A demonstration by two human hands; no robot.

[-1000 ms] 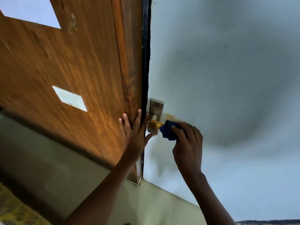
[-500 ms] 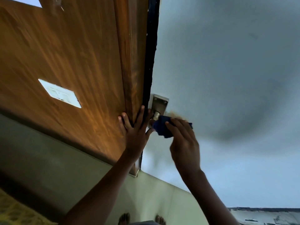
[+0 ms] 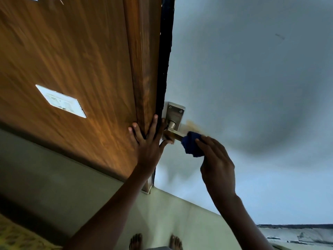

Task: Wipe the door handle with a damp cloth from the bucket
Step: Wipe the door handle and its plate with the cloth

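Observation:
A metal lever door handle (image 3: 172,135) with a silver backplate (image 3: 175,112) sits on the pale grey door face (image 3: 252,87). My right hand (image 3: 216,163) grips a bunched blue cloth (image 3: 191,146) wrapped around the handle's outer end. The inner part of the lever shows bare, brass-coloured. My left hand (image 3: 148,141) lies flat with fingers spread on the door's dark edge (image 3: 164,69) and the wooden frame, its thumb touching the lever near the hub. No bucket is in view.
A wooden panelled wall (image 3: 72,60) with a white switch plate (image 3: 60,101) fills the left. Pale floor tiles (image 3: 180,210) run below. My bare feet (image 3: 155,241) stand at the bottom edge. A patterned yellow mat (image 3: 14,235) lies at bottom left.
The right hand slid the blue cloth outward along the lever from the hub, baring the brass inner part. The left hand kept its place on the door edge. The camera tilted slightly down.

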